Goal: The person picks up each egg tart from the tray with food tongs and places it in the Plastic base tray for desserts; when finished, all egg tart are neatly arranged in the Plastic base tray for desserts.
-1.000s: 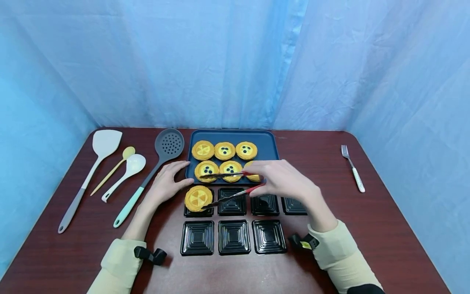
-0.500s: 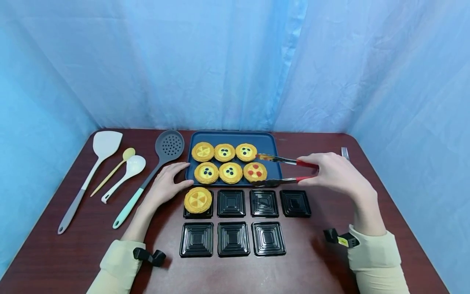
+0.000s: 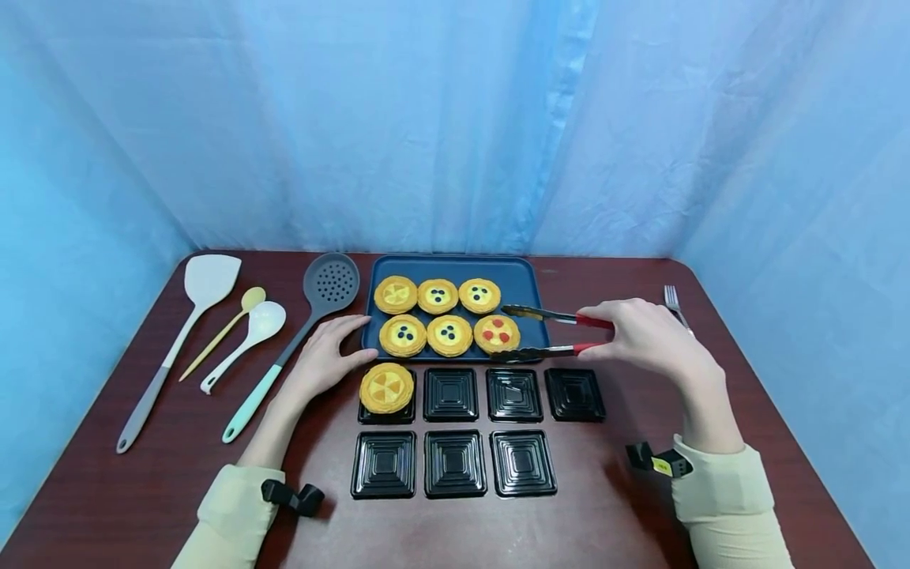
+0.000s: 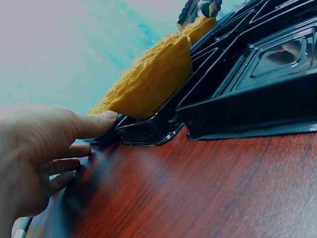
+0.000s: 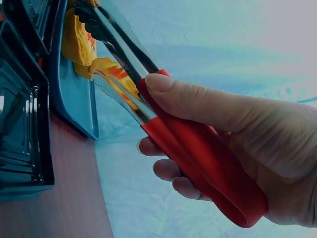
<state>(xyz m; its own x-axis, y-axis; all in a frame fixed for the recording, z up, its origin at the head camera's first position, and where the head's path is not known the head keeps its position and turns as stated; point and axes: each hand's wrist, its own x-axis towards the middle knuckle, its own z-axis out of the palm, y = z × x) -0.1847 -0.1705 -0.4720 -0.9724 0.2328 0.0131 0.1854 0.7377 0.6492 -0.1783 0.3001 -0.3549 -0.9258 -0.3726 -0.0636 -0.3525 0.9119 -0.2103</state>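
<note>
My right hand grips red-handled tongs. The tongs' arms are spread, with one tip beyond and one in front of the right side of a tart with red dots. That tart is the right one in the front row of the blue tray. My left hand touches the tray's left edge with thumb and fingers stretched out. Close to its thumb, a tart with orange wedges sits on a black square box; the left wrist view shows the tart's ridged yellow side.
Tarts with dark dots and another wedge-topped tart share the tray. Several black boxes stand in two rows before it. To the left lie a skimmer, ladle, yellow spoon and spatula. A fork lies right.
My right hand has drawn the tongs rightward, away from the wedge-topped tart on the black box, to the red-dotted tart. During the last half second it barely moved. The left hand stays put.
</note>
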